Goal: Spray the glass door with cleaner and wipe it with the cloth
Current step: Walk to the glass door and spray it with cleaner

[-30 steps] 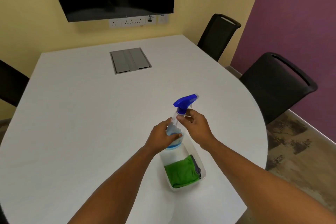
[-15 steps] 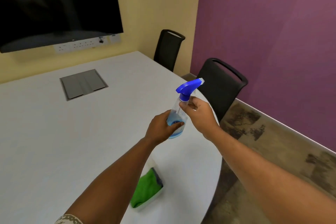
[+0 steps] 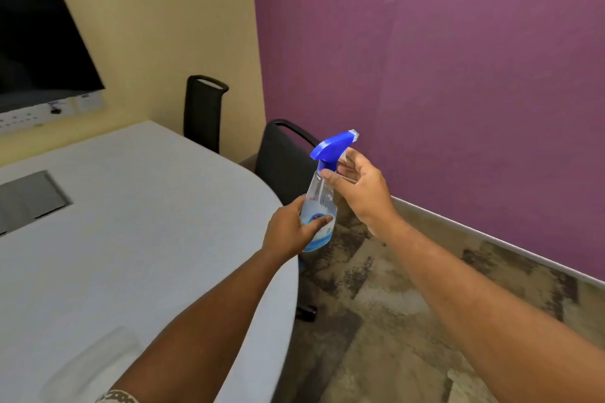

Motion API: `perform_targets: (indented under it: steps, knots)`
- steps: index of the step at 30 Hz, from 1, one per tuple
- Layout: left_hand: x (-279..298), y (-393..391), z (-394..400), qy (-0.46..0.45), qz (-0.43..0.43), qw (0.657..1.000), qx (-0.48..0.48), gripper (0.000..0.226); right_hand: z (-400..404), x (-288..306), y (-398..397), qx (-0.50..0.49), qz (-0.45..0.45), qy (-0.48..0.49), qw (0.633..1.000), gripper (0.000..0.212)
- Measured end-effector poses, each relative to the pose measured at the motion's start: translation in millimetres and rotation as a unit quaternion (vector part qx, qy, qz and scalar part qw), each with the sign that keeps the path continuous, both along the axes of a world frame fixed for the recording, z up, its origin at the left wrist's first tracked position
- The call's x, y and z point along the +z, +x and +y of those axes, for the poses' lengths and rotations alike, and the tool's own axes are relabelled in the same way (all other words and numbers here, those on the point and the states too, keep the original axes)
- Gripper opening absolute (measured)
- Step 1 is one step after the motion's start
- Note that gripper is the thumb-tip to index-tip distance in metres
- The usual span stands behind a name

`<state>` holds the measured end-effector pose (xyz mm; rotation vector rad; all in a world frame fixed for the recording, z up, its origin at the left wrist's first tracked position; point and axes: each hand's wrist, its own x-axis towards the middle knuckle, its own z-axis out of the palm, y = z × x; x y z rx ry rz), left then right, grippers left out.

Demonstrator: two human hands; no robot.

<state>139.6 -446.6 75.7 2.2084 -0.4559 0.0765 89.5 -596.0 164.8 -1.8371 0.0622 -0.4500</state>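
Observation:
A clear spray bottle (image 3: 319, 195) with a blue trigger head and a little blue liquid is held up in front of me, past the table's right edge. My left hand (image 3: 291, 231) grips its lower body. My right hand (image 3: 361, 188) holds the neck just under the trigger, thumb on the neck and fingers loosely curled by the trigger. The green cloth and its tray are hidden behind my left forearm or out of frame. No glass door is in view.
A white oval table (image 3: 131, 239) fills the left, with a grey hatch (image 3: 29, 198). Two black chairs (image 3: 203, 111) (image 3: 281, 160) stand at its far right side. A purple wall (image 3: 458, 75) rises on the right above patterned carpet (image 3: 376, 321). A dark screen (image 3: 36, 36) hangs left.
My view has swung right, toward the purple wall. Both hands carried the bottle up and off the table to beyond its edge. The green cloth and tray dropped out of sight.

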Motion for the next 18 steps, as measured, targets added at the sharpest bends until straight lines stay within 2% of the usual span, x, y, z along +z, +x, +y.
perform_targets:
  steps: [5,9,13,18]
  knots:
    - [3,-1,-97,-0.009,-0.036,0.999,-0.032,0.074,-84,-3,-7,-0.056,-0.017,-0.007,0.998,0.074]
    - [4,-4,-165,0.004,-0.079,0.993,-0.085,0.067,-143,-10,-15,-0.128,-0.046,0.007,0.991,0.077]
    - [11,-3,-230,0.042,-0.144,0.977,-0.15,0.064,-199,-15,-23,-0.238,-0.085,0.008,0.968,0.072]
    - [8,3,-317,0.034,-0.156,0.963,-0.218,0.069,-270,-19,-30,-0.321,-0.096,0.015,0.942,0.072]
